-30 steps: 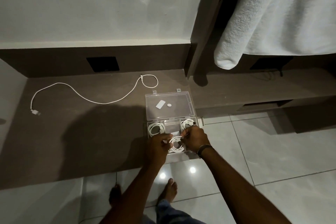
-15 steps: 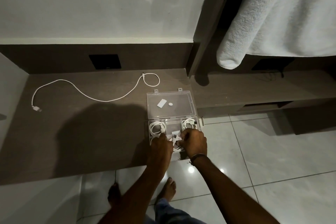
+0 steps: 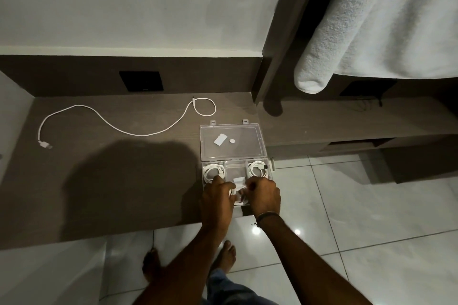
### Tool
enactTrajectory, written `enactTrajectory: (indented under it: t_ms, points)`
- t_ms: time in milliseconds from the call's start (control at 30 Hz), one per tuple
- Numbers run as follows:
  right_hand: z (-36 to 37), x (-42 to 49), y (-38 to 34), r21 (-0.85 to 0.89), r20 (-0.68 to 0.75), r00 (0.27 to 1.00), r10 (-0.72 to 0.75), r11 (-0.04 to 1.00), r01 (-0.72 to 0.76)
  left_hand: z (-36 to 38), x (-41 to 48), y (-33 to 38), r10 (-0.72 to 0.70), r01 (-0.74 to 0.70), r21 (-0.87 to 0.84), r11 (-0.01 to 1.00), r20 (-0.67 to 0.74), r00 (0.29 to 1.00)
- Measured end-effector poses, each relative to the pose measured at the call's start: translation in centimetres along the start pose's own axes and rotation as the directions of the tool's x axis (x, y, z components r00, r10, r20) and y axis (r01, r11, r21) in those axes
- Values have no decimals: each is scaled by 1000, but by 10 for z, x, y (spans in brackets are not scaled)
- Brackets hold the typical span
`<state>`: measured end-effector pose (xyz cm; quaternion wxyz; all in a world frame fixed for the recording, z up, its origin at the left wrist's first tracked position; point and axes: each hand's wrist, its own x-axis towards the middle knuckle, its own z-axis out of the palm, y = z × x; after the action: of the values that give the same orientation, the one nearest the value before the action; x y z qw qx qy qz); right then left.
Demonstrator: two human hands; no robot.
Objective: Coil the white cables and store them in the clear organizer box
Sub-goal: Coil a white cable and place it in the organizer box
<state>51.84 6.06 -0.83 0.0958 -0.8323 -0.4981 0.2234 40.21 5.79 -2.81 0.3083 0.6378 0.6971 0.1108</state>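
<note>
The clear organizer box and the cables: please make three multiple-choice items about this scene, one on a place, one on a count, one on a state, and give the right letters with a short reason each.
1. Where does the uncoiled white cable lie?
A. On the dark shelf, left of the box
B. On the tiled floor
C. Inside the box lid

2. How many coiled cables lie untouched in the far compartments of the clear organizer box?
A. None
B. Two
C. Four

3. In what state is the box lid?
A. Shut and latched
B. Taken off and laid on the floor
C. Open, lying flat behind the box

Answers:
1. A: the cable runs loosely across the shelf toward the left.
2. B: one coil sits far left and one coil far right.
3. C: the lid lies flat while the left hand and right hand work on a cable in the near compartment.
</note>
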Motion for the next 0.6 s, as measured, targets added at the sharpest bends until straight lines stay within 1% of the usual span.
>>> enactTrajectory:
  t_ms: [67,133,200,233,267,367,400,500,533,600]
  points:
    - [-1,-3,2,-9,-13,1000,-4,1000,4,2,-2,2,-17,15,-76,997,-28,999]
    - [-2,-7,4,-29,-12,1000,0,1000,0,2,-3,3,-37,30,-102,994,-68,997]
    - [-2,-10,5,-86,-2,999,-32,996,32,2,1,5,-46,44,-43,998,-61,997]
    - [-2,-10,6,-111,7,999,-52,992,53,1,2,6,-68,64,-56,996,-67,995]
    - [-2,-10,6,-129,21,998,-66,989,68,0,2,8,-63,61,-35,998,-73,995]
    - [-5,-4,10,-183,72,993,-94,977,106,-7,3,12,-56,56,-10,998,-41,998]
    - [-6,-2,11,-205,83,992,-97,972,112,-6,5,10,-37,37,5,999,-11,999]
    - [-7,6,9,-270,85,991,-105,955,124,-4,11,4,130,-142,139,980,97,987]
    - [-6,7,7,-295,85,990,-115,946,135,-4,12,2,163,-183,177,967,119,979]
    - [-5,9,5,-338,97,986,-135,928,160,-6,12,2,171,-199,250,947,128,977]
